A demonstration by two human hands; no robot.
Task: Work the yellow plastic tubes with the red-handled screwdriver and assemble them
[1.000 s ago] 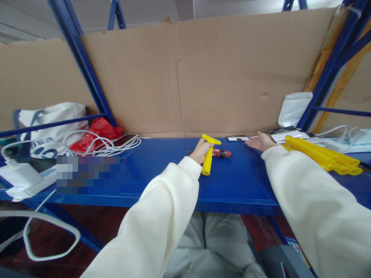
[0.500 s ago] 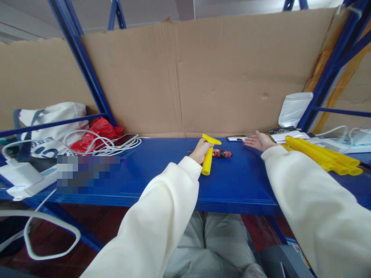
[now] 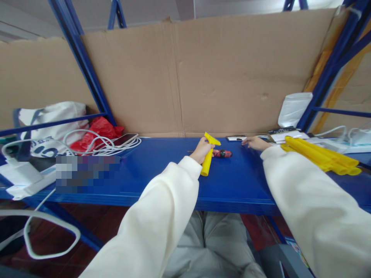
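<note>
My left hand (image 3: 202,150) is closed around a yellow T-shaped tool (image 3: 206,164) with a round handle and a wide flat head. It is held upright with a tilt, over the blue tabletop (image 3: 162,166). Just behind it lies a red and black screwdriver (image 3: 222,153), its shaft partly hidden by my hand. Farther right, my right hand (image 3: 255,143) has its fingers drawn together in a pinch near the back of the table. Whatever is between the fingertips is too small to make out. A small flat black-and-white packet (image 3: 235,138) lies beside these fingertips.
Several yellow tubular pieces (image 3: 321,154) are piled at the right. Behind them are a black-and-white box (image 3: 286,135) and a white pouch (image 3: 294,110). White cables (image 3: 127,143), a red plastic bag (image 3: 101,133) and a power strip (image 3: 31,185) crowd the left. Cardboard (image 3: 220,77) walls the back.
My right hand has gone from spread, palm turned up, to fingers pinched and pointing left. The yellow tool in my left hand has tilted slightly.
</note>
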